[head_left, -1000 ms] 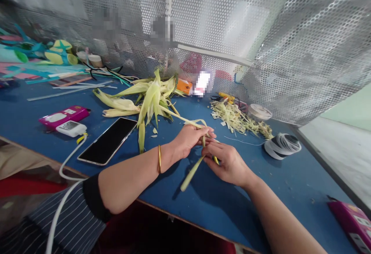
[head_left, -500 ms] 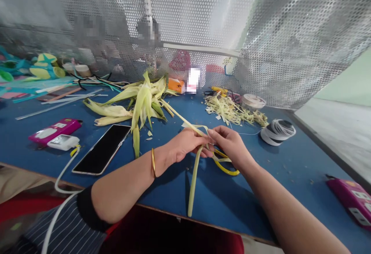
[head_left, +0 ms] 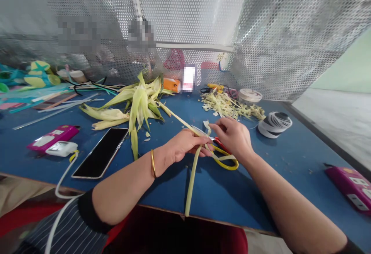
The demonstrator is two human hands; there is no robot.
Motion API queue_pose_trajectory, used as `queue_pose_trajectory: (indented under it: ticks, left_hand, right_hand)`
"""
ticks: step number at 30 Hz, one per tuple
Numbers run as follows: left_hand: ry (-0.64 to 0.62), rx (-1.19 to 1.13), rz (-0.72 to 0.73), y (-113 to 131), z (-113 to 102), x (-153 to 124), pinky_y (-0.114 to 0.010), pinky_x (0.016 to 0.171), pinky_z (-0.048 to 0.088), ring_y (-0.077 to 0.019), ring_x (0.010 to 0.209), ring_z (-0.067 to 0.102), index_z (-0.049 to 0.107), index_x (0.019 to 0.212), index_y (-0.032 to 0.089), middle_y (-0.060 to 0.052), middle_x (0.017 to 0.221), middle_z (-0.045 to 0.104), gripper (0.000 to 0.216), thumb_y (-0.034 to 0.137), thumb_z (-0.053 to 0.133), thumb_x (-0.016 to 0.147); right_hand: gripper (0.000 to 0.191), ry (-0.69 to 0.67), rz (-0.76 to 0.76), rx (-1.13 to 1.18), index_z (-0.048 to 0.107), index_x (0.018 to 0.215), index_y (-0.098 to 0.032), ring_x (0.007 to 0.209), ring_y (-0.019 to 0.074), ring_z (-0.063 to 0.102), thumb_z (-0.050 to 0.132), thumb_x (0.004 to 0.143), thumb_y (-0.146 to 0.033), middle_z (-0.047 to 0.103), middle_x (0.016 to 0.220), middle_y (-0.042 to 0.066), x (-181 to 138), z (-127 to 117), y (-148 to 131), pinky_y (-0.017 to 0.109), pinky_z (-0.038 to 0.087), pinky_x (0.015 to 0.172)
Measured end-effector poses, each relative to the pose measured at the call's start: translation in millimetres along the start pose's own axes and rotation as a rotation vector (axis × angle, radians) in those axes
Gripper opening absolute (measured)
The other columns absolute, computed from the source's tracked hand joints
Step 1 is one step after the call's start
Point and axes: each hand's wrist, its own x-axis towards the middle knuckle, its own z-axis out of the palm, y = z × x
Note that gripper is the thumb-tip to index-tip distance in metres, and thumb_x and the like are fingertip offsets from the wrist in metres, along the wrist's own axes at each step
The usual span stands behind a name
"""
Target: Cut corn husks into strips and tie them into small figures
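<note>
The left hand (head_left: 185, 147) has its grip closed around a long pale husk strip (head_left: 191, 180), which hangs from the fingers over the near edge of the blue desk (head_left: 232, 200). The right hand (head_left: 233, 138) pinches the upper end of the same strip, just above yellow-handled scissors (head_left: 228, 166) lying on the desk. A pile of husks (head_left: 139, 99) lies far left, beyond a phone (head_left: 100, 151).

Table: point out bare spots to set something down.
Bare table between the right hand, tape roll and pink box; also the front edge right of the strip. Crowded: husks, phone, shreds, scissors.
</note>
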Motion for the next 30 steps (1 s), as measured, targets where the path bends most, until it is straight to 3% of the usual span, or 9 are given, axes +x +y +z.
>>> queue_pose_trajectory:
  ticks: [2, 4, 8, 12, 17, 19, 22, 30]
  left_hand:
    - [-0.023, 0.041, 0.029, -5.5, 4.9, 1.0, -0.024, 0.059, 0.054, -0.0146, 0.058, 0.068, 0.071, 0.072, 0.012, -0.007, 0.069, 0.072, 0.010, 0.016, 0.067, 0.080]
    - [-0.044, 0.080, 0.041, -12.1, 10.0, 2.5, -0.025, 0.057, 0.054, -0.0152, 0.054, 0.066, 0.068, 0.064, 0.014, -0.005, 0.059, 0.068, 0.014, 0.013, 0.064, 0.078]
    - [-0.055, 0.117, -0.002, -20.0, 15.4, 4.9, -0.025, 0.054, 0.052, -0.0145, 0.050, 0.062, 0.066, 0.058, 0.015, -0.003, 0.052, 0.064, 0.017, 0.013, 0.065, 0.075]
    - [-0.069, -0.025, -0.018, -14.0, 10.5, 6.7, -0.024, 0.058, 0.051, -0.0131, 0.056, 0.063, 0.068, 0.064, 0.013, -0.005, 0.062, 0.068, 0.012, 0.017, 0.068, 0.075]
    - [0.065, -0.263, -0.050, 2.2, -6.0, 12.3, -0.016, 0.047, 0.042, -0.0055, 0.047, 0.053, 0.064, 0.063, 0.011, 0.000, 0.057, 0.062, 0.013, 0.007, 0.063, 0.075]
    - [0.057, -0.334, -0.034, 8.4, -13.4, 14.6, -0.013, 0.042, 0.037, -0.0038, 0.045, 0.050, 0.064, 0.065, 0.011, 0.001, 0.057, 0.060, 0.017, 0.006, 0.059, 0.080]
    - [-0.006, -0.436, -0.057, 15.1, -21.4, 16.1, -0.013, 0.045, 0.041, -0.0044, 0.049, 0.054, 0.063, 0.068, 0.010, 0.000, 0.060, 0.062, 0.017, 0.004, 0.057, 0.083]
    - [0.092, -0.640, -0.073, 14.4, -24.4, 17.8, -0.013, 0.054, 0.052, -0.0076, 0.059, 0.065, 0.063, 0.078, 0.008, -0.006, 0.072, 0.067, 0.019, 0.001, 0.049, 0.090]
  right_hand:
    - [0.019, -0.053, -0.163, 0.109, 0.071, 0.086, -0.022, 0.065, 0.0138, 0.053, 0.064, 0.085, -0.039, 0.060, 0.076, 0.002, -5.4, 0.8, -8.3, 0.026, 0.039, 0.060]
    - [0.019, -0.150, -0.248, 0.215, 0.072, 0.095, -0.022, 0.067, 0.0141, 0.055, 0.067, 0.084, -0.037, 0.058, 0.077, 0.001, -11.6, 4.4, -16.5, 0.026, 0.042, 0.063]
    - [0.008, -0.216, -0.252, 0.348, 0.066, 0.080, -0.022, 0.064, 0.0128, 0.051, 0.064, 0.085, -0.027, 0.054, 0.072, -0.001, -19.4, 9.5, -24.4, 0.025, 0.042, 0.061]
    - [0.010, -0.094, -0.312, 0.382, 0.055, 0.077, -0.022, 0.073, 0.0152, 0.055, 0.057, 0.087, -0.022, 0.057, 0.078, 0.001, -21.0, 4.3, -24.3, 0.027, 0.045, 0.065]
    - [0.005, 0.008, -0.555, 0.162, 0.056, 0.090, -0.023, 0.077, 0.0180, 0.062, 0.054, 0.093, -0.020, 0.067, 0.085, 0.004, -26.5, -2.7, -24.5, 0.031, 0.047, 0.071]
    - [0.009, -0.009, -0.728, 0.032, 0.059, 0.095, -0.023, 0.082, 0.0195, 0.064, 0.052, 0.094, -0.017, 0.070, 0.091, 0.007, -28.5, -1.9, -23.9, 0.033, 0.048, 0.075]
    - [0.017, -0.094, -0.906, -0.122, 0.061, 0.099, -0.019, 0.090, 0.0222, 0.064, 0.047, 0.095, -0.011, 0.071, 0.100, 0.011, -28.3, 3.5, -20.9, 0.036, 0.049, 0.081]
    - [0.015, -0.204, -0.907, -0.188, 0.060, 0.101, -0.015, 0.088, 0.0227, 0.064, 0.048, 0.095, -0.019, 0.069, 0.101, 0.012, -25.1, 12.7, -17.1, 0.034, 0.051, 0.074]
